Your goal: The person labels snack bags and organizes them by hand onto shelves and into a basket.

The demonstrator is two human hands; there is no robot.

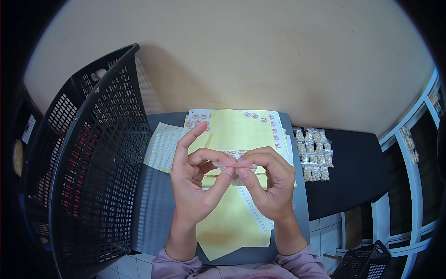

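Note:
Both hands meet above the middle of the grey table, pinching the top edge of a small clear bag (238, 179) whose contents are mostly hidden. My left hand (197, 181) grips its left side between thumb and index finger, with another finger raised. On the right side, my right hand (269, 181) pinches the bag with thumb and curled index finger. Beneath the hands lie yellow sheets (239, 128) and white sheets of round stickers (200, 119). A strip of small printed labels (254, 209) slants across the lower yellow sheet.
A large black perforated basket (100, 139) stands at the left. Rows of small filled bags (317, 148) lie on a black surface (355, 162) at the right. Another label sheet (165, 146) is left of the yellow sheets. A dark basket (364, 262) is at the lower right.

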